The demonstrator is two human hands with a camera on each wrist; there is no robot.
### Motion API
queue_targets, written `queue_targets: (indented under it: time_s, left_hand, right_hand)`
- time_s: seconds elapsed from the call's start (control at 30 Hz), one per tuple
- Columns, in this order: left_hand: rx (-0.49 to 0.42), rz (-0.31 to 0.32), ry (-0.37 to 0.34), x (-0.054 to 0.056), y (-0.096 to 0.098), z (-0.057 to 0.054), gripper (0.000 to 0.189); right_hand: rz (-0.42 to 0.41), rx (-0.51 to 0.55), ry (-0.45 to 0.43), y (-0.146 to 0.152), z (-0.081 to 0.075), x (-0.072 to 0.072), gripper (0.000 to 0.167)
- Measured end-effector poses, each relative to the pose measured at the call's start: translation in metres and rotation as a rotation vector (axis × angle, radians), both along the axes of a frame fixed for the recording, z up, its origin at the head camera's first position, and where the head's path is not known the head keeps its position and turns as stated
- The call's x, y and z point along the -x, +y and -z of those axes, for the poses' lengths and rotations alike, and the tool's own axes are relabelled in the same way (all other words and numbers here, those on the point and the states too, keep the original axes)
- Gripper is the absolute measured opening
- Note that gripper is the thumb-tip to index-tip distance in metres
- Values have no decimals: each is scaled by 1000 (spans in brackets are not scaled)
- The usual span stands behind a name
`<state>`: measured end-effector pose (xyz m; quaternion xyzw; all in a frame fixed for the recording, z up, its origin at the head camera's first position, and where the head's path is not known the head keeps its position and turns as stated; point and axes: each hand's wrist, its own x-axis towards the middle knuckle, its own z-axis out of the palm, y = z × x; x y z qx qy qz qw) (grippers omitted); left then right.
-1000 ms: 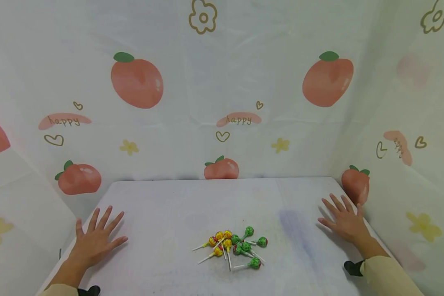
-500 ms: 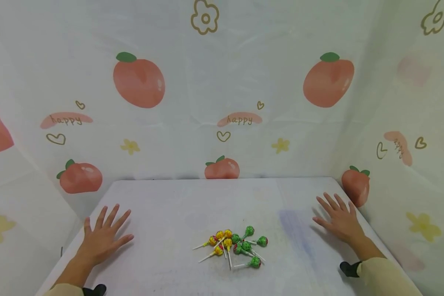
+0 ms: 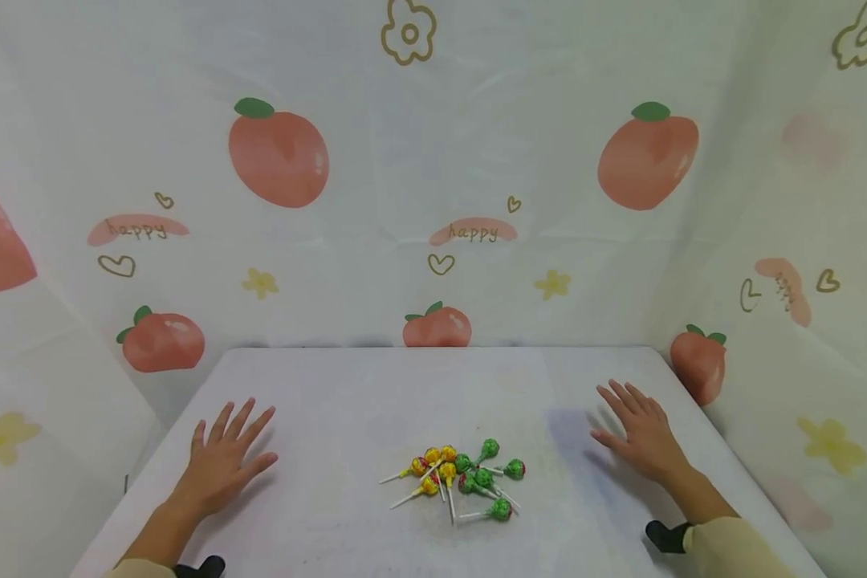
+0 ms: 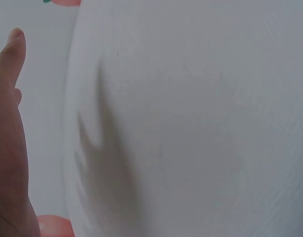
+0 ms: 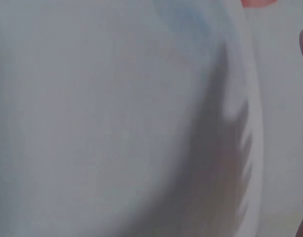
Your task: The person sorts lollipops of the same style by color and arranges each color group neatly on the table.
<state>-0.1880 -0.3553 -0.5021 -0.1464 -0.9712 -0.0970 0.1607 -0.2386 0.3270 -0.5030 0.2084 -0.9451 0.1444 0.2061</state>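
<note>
Yellow lollipops (image 3: 429,485), green lollipops (image 3: 484,479), round, glossy and thin-stemmed
Your left hand (image 3: 219,467) and right hand (image 3: 645,438) hold nothing, fingers outstretched over the blue-smudged white table (image 3: 376,393).

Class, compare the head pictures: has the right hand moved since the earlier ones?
Yes: the right hand has moved inward, closer to the purple smudge on the table.

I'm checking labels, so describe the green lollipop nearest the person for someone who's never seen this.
On the white table, between left hand and right hand, find the yellow lollipops; just right of them lie green ones. The green lollipop meant points its stick left, its head nearer the person than any other.
</note>
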Motion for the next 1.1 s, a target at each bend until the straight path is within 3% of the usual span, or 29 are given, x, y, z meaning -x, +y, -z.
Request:
queue_targets:
  time_s: [0.2,0.4,0.53,0.83,1.1]
  left_hand:
    - [-46,52,30,0,15,-3,71]
    - [-122,114,79,-4,34,-12,73]
    - [-174,134,68,-5,48,-15,75]
    - [-393,131,14,-6,77,-26,80]
    - [-620,187,-30,-5,95,-35,70]
  right_hand:
    - [-32,65,-47,-27,-10,-4,81]
    - [-54,112,-42,-46,-11,-10,80]
    - [-95,163,-30,-58,-12,-12,80]
    - [-161,309,-125,-84,-15,-14,78]
    - [-140,397,-190,-102,-21,-18,70]
